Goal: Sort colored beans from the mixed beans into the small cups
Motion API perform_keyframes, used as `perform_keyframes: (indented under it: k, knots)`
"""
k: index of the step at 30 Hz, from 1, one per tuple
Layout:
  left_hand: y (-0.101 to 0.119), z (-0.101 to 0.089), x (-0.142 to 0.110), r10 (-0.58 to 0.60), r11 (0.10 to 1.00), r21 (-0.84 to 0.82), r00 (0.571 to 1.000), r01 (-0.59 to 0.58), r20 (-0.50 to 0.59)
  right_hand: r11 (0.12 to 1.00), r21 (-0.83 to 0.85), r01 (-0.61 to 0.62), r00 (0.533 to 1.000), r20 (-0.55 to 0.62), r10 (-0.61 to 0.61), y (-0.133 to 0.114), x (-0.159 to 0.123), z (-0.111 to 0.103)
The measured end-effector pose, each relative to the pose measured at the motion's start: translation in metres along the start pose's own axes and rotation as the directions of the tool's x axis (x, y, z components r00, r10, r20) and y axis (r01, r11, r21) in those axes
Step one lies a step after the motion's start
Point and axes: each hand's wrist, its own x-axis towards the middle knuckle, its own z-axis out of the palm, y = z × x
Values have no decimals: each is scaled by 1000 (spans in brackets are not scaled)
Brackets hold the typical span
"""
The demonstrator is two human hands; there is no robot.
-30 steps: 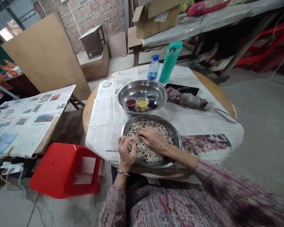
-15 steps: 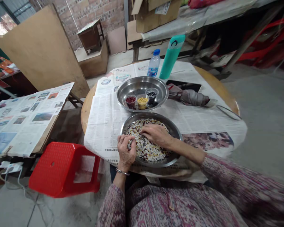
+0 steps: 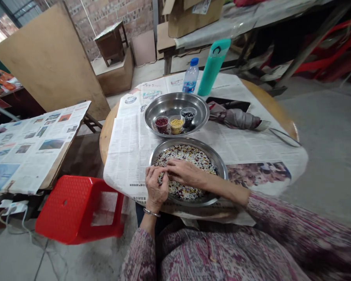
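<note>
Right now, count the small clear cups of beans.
3: red cup left, yellow cup middle, dark cup right, all inside the far metal basin.

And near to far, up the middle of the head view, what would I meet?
Near bowl → far bowl → water bottle → cardboard box.

- Round, shallow, silver metal basin (image 3: 220,166): upright, lying on printed newspaper (image 3: 124,152) near the table (image 3: 105,140) edge, its sloping wall bare on the right.
- Loose mix of small white grains with dark red, black and yellow pieces (image 3: 191,156): dry-looking, unsorted, spread unevenly in a low layer over the basin's bottom.
</note>
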Motion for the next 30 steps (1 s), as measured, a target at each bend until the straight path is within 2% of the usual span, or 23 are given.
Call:
perform_keyframes:
  k: [2,4,7,10,12,15,21,25,27,30]
  knots:
    - [0,0,0,-4,1000,6,1000,4,2,999,-19,29,1000,11,-29,4,-13,-3]
    - [0,0,0,-6,1000,5,1000,6,1,999,-50,-4,1000,-11,3,13,-24,-9]
    - [0,0,0,-5,1000,0,1000,5,4,989,-71,-129,987,-102,121,27,-32,-18]
    - [0,0,1,-2,1000,3,1000,2,6,956,-110,-271,941,-238,239,34,-29,-23]
    - [0,0,1,1,1000,8,1000,-1,3,924,-154,-351,910,-286,299,33,-25,-22]
    - [0,0,0,5,1000,10,1000,-5,1,905,-183,-383,907,-260,331,25,-16,-15]
    - [0,0,-1,8,1000,3,1000,-8,1,963,-59,-262,956,-150,251,2,-9,-3]
    - [0,0,-1,15,1000,-5,1000,-15,0,950,36,-310,948,-63,311,-4,-10,-2]
    - [0,0,-1,15,1000,-6,1000,-15,0,937,51,-345,934,-85,348,-3,-11,-5]
    - [0,0,-1,16,1000,-7,1000,-16,3,927,27,-374,911,-176,373,0,-14,-16]
